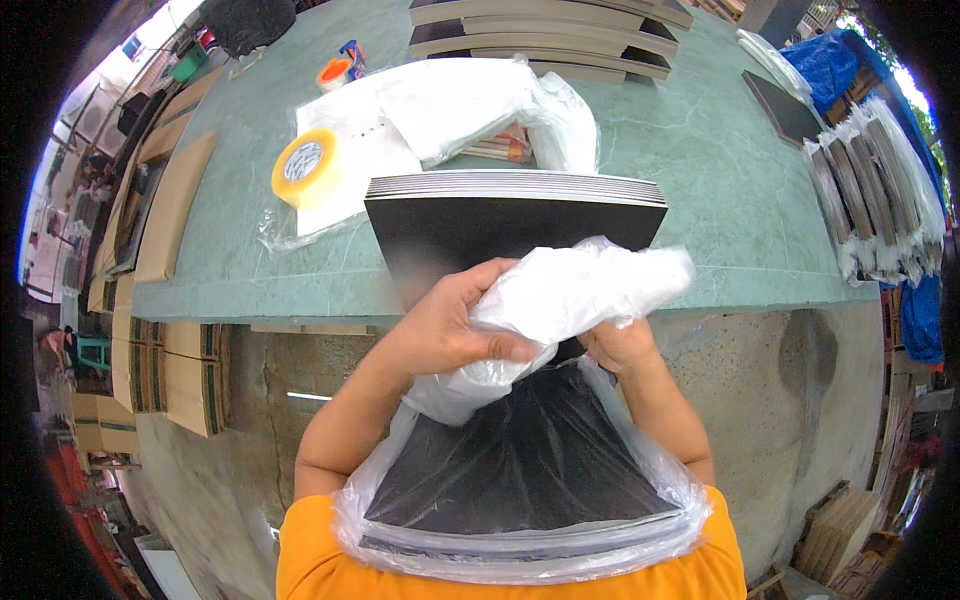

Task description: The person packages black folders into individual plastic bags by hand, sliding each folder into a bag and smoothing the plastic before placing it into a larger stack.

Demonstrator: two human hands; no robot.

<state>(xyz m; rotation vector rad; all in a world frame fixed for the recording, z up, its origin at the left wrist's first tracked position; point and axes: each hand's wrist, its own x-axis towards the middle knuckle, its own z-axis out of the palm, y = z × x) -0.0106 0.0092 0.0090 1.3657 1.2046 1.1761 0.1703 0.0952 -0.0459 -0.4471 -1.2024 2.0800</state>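
Plastic-wrapped black rectangular board (pixel 510 460) sits before orange cloth shirt (pixel 315 540); left hand (pixel 440 322), fingers grasping bunched white plastic film (pixel 575 290); right hand (pixel 625 350), fingers part-hidden, can't tell grasp. Best gather film evenly.

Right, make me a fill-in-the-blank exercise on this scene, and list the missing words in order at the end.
1. The left hand grips bunched plastic film that looks ____ in colour.
2. The roll of yellow tape lies to the ____ of the stack of black-faced boards.
3. The plastic-wrapped bundles lie along the ____ side of the table.
4. The person's shirt is bright ____.

Missing words: white; left; right; orange.
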